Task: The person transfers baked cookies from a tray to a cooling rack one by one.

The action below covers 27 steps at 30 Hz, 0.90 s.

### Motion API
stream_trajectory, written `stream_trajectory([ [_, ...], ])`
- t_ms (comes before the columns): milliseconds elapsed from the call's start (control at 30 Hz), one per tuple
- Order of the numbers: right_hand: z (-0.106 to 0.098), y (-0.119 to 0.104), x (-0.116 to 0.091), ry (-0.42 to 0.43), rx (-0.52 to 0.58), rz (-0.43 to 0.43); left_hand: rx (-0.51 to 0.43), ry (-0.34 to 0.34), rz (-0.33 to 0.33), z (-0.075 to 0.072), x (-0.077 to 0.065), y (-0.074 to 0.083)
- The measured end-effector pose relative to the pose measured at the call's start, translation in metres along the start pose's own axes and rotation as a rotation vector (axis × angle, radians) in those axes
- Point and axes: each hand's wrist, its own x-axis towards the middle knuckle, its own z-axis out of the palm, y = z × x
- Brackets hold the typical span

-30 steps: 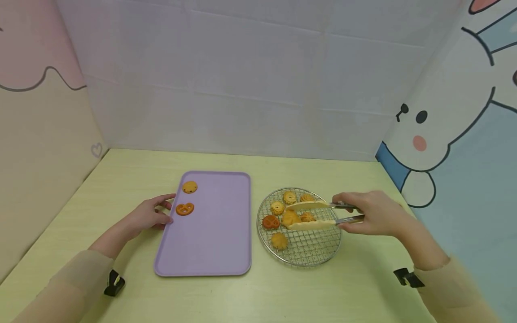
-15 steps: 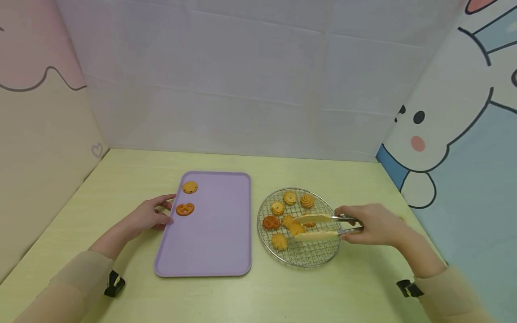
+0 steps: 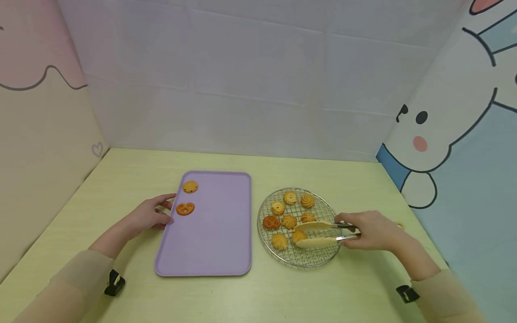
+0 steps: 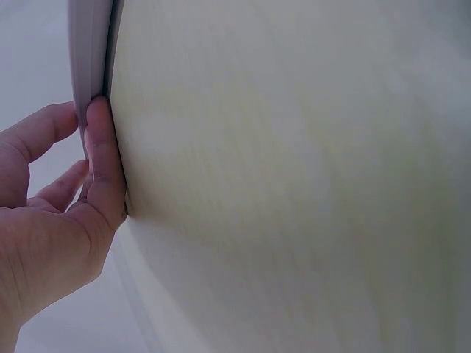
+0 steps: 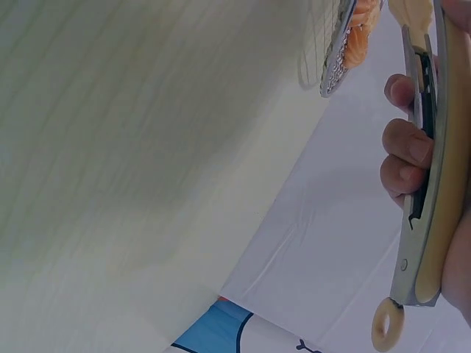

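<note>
My left hand pinches the left edge of a lilac tray, its fingers at the rim in the left wrist view. Near that edge, a round smiley cookie and a pretzel lie on the tray. My right hand grips tongs with metal handles and cream-coloured tips. The tongs reach over a round wire rack, and a golden piped cookie sits between their tips. In the right wrist view the fingers wrap around the tongs' handles.
Several other cookies rest on the rack, including a swirl cookie, a star-shaped cookie and a reddish-brown pretzel-patterned one. The pale yellow table meets a whitish back wall and a rabbit-printed side wall.
The right hand and tongs have moved toward the near side of the rack, bringing the golden cookie along and uncovering the cookies behind. My left hand and the tray have stayed put.
</note>
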Motion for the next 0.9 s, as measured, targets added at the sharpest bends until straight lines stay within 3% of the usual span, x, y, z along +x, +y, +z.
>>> stream_trajectory([
  [533,0.005,0.002,0.002,0.024,-0.003,-0.015,-0.017,-0.011,0.025,0.001,-0.001,0.000],
  [900,-0.006,-0.001,0.003,0.034,0.000,-0.001,0.002,-0.002,0.021,0.001,-0.002,0.002],
])
